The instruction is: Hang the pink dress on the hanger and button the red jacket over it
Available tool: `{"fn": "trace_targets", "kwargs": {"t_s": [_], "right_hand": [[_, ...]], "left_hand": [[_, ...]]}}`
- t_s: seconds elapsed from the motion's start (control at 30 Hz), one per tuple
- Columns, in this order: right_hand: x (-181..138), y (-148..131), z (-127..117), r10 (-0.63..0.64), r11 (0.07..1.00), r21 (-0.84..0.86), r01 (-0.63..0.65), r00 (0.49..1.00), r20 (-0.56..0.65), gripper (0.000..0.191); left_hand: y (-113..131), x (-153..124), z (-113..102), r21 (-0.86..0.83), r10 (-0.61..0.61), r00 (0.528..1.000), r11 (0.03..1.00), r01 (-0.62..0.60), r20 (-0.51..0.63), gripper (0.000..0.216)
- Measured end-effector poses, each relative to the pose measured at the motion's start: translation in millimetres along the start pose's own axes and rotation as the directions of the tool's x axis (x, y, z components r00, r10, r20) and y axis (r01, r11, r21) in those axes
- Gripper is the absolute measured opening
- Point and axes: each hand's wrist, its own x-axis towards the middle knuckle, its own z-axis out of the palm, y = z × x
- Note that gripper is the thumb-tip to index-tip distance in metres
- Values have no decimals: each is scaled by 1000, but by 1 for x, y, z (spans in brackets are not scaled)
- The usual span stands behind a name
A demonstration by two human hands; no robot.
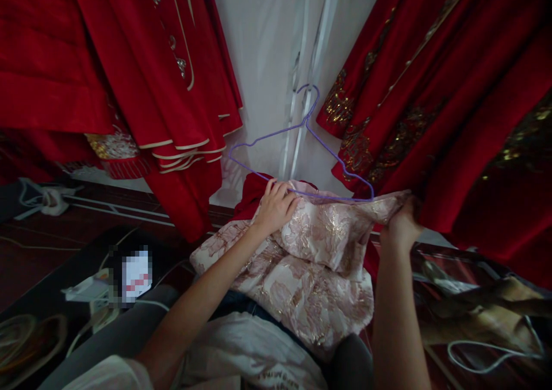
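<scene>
A purple wire clothes hanger [332,148] stands out above my lap, its hook upward. Pale pink brocade fabric [319,286] with shiny gold flowers lies in folds over my lap, and its upper part meets the hanger's lower bar. My left hand [276,207] is closed at the left part of that bar, fingers over the bar and the fabric edge. Off to the right, my right hand [404,223] pinches a corner of the brocade and holds it stretched outward; its fingertips are dark and partly hidden. Some red cloth [252,194] shows behind the brocade.
Red embroidered garments hang on the left [172,91] and on the right [414,114], close to the hanger. A white panel [259,62] stands behind. At lower left are a blurred-out object [137,275] and cables; bags [491,315] with a white cord lie at lower right.
</scene>
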Motion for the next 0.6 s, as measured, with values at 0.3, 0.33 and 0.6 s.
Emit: {"fn": "trace_targets", "kwargs": {"t_s": [0.3,0.33,0.6], "right_hand": [[-22,-57,-8,-365,906,-165,391,916,165,28],[-21,-61,-8,-399,886,-175,430,898,187,27],[14,-84,4,-412,841,-240,485,861,298,24]], "left_hand": [[-3,-2,3,-7,5,1000,1000,-6,-10,21],[-3,-2,2,-23,0,1000,1000,0,-11,22],[8,9,7,-198,-70,997,978,73,23,24]]}}
